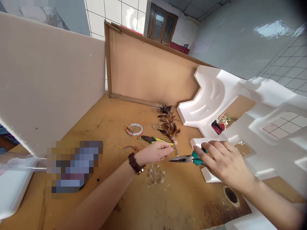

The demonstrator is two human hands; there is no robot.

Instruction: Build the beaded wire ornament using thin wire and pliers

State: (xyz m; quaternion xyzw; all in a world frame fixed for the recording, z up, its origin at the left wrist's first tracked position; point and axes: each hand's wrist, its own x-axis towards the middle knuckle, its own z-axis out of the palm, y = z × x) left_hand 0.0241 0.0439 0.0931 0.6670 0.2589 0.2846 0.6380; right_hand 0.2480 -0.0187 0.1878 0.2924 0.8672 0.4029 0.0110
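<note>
My right hand [222, 159] is wrapped round the green handles of long-nosed pliers [181, 158], whose metal jaws point left. Just left of the jaw tips, my left hand [159, 151] is closed in a pinch; what it holds is too small to make out. A brown feather bundle [169, 124] with a thin grey handle lies beyond my hands. Another pair of pliers [153, 139], with yellow and green handles, rests behind my left hand. Below my hands sits a small tangle of clear beads and wire [156, 174].
A white ring [136, 129] with coloured cords lies at the centre left. White foam packing [216, 92] stands on the right, a cardboard box [153, 70] behind, and a pale panel [52, 73] on the left. The table [134, 207] has a round hole at the right.
</note>
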